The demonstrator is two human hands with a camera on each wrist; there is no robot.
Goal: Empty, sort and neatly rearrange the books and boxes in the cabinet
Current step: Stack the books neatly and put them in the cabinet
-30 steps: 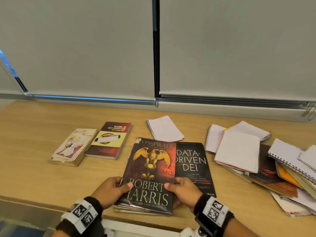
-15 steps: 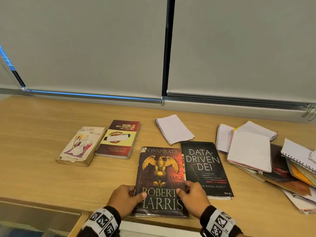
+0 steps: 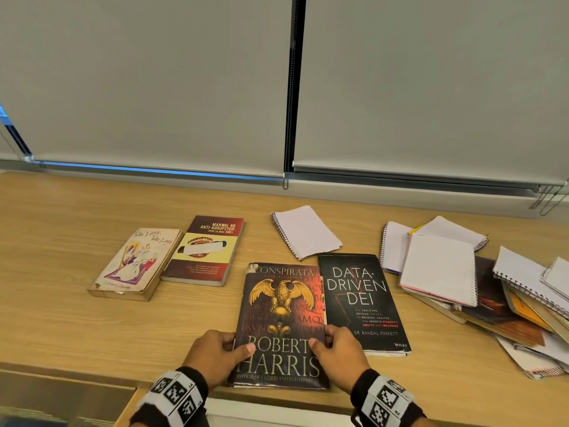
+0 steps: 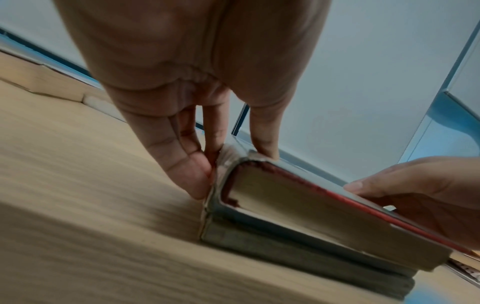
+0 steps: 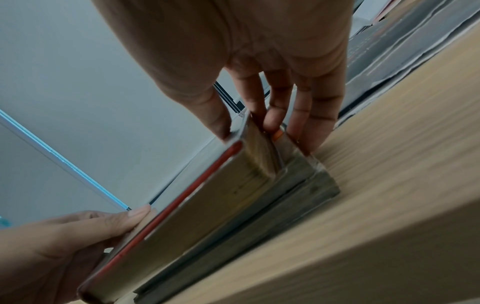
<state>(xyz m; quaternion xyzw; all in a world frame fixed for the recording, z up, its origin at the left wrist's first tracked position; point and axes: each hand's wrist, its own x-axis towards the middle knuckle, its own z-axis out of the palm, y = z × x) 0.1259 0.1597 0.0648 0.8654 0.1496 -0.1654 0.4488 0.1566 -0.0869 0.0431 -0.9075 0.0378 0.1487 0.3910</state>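
A dark hardback titled Conspirata [image 3: 281, 318] lies flat near the front edge of the wooden counter [image 3: 61, 318]. The wrist views show it stacked on a thinner grey-green book [image 4: 298, 253]. My left hand [image 3: 215, 354] pinches its spine side, thumb on the cover and fingers [image 4: 200, 185] against the spine. My right hand [image 3: 338, 349] pinches the page-edge side, thumb on top and fingers [image 5: 306, 139] down at the counter. A black book, Data-Driven DEI [image 3: 360, 300], lies right beside it.
Two paperbacks [image 3: 135, 263] [image 3: 206, 251] lie at the left and a white spiral notepad [image 3: 304, 232] behind. A loose heap of notebooks and books [image 3: 480, 288] covers the right end. Closed roller blinds [image 3: 154, 87] stand behind the counter.
The Conspirata book has gone from lifted at the front edge, overlapping the black book, to lying flat further onto the counter beside it. Both hands have kept hold.
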